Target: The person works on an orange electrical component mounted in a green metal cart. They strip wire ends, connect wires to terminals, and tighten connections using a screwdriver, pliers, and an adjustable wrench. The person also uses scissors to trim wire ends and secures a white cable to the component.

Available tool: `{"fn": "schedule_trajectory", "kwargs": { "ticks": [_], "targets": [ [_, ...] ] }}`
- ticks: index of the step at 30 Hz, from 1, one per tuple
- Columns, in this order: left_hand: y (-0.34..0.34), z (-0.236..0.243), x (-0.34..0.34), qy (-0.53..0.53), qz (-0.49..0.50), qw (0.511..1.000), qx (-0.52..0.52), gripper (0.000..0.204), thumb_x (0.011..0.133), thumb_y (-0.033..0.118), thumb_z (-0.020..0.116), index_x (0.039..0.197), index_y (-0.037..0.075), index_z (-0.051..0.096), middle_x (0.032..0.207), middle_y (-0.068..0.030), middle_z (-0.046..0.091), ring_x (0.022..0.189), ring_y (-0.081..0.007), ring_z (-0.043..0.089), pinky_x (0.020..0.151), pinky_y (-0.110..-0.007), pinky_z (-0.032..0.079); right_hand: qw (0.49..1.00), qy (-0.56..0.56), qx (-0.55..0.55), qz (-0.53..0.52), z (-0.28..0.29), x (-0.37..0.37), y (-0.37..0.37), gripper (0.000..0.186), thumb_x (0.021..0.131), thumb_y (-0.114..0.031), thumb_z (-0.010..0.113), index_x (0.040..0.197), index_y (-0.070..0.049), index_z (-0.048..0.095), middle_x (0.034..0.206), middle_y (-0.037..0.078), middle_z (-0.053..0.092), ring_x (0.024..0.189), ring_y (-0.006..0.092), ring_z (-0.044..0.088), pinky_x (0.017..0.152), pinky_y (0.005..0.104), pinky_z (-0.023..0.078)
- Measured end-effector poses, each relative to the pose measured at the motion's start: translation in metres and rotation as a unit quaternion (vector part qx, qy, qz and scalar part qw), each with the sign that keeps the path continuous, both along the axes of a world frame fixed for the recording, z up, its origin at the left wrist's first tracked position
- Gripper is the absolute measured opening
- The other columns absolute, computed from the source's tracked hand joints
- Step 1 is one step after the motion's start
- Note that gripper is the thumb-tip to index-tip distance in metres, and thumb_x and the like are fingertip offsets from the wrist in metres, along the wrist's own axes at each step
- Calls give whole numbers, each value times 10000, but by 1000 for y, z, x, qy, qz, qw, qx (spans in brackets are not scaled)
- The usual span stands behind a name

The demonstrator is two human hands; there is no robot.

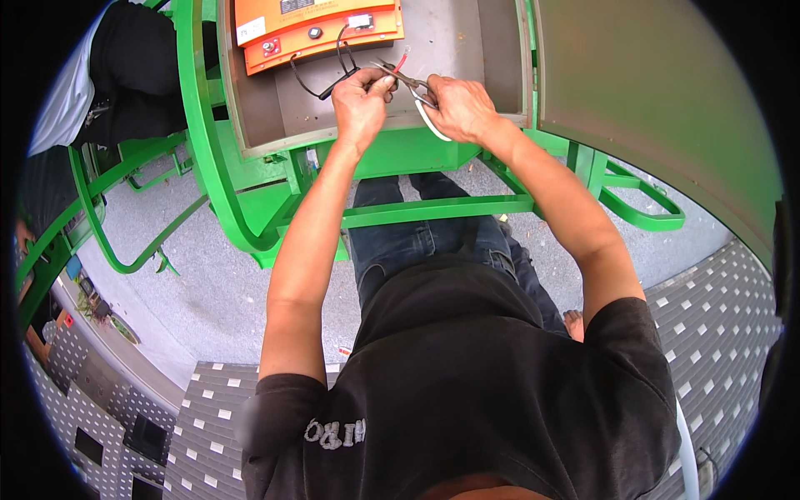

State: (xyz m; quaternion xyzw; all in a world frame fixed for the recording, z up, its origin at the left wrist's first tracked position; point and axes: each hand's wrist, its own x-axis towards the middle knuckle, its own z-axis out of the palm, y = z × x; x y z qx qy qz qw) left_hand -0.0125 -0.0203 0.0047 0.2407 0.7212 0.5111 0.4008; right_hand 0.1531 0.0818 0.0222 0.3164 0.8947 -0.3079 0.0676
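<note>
My right hand (463, 108) is closed round the handles of a pair of pliers (409, 82), one grip of which is white. The pliers' narrow jaws point left, toward my left hand (361, 102). That hand is closed, thumb and fingers pinching a black cable (337, 83) close to the jaws. A short red piece (402, 60) with a pale tip sticks up beside the jaws; how it joins the cable is hidden. Just beyond my left hand lies an orange box (315, 33) with black leads coming from its near face.
The orange box sits in a metal compartment (292, 117) framed by green bars (442, 210). A large panel (650, 100) stands at the right. Another person in dark clothing (133, 67) is at the far left. Grey paving (200, 308) and patterned tiles (208, 433) lie below.
</note>
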Motion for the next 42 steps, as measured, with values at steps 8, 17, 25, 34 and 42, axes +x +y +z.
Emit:
{"fn": "schedule_trajectory", "kwargs": {
  "ticks": [8, 17, 25, 34, 42],
  "targets": [
    [-4, -12, -21, -73, -75, 994, 26, 117, 956, 48, 664, 969, -25, 754, 774, -36, 715, 649, -79, 584, 604, -246, 483, 996, 62, 48, 31, -14, -5, 6, 292, 905, -271, 652, 986, -9, 552, 931, 202, 662, 881, 433, 649, 796, 517, 523],
    [-1, -24, -32, -159, -96, 982, 47, 134, 981, 50, 644, 973, -29, 751, 755, -22, 674, 646, -71, 550, 582, -231, 449, 992, 89, 59, 61, -34, -12, 20, 246, 907, -244, 656, 939, -27, 544, 866, 195, 650, 818, 434, 641, 752, 519, 525],
    [3, -24, -44, -192, -123, 973, 40, 186, 1002, 78, 608, 995, -61, 731, 743, -34, 637, 615, -78, 499, 546, -231, 394, 990, 83, 80, 75, -36, -17, 25, 229, 910, -233, 650, 938, -35, 538, 879, 173, 636, 847, 410, 639, 746, 511, 516],
    [8, -35, -54, -286, -210, 934, 48, 211, 1014, 58, 537, 1052, -89, 683, 761, -29, 586, 646, -79, 422, 573, -233, 336, 969, 145, 143, 142, -51, -18, 46, 258, 892, -267, 667, 953, -55, 533, 892, 146, 616, 868, 363, 645, 791, 466, 534],
    [12, -38, -55, -311, -184, 931, 45, 209, 1013, 91, 557, 1038, -78, 677, 730, -16, 537, 622, -98, 414, 574, -255, 345, 970, 163, 116, 142, -64, -19, 48, 210, 908, -201, 651, 906, -49, 506, 815, 142, 588, 780, 386, 620, 702, 493, 506]
  ]
}}
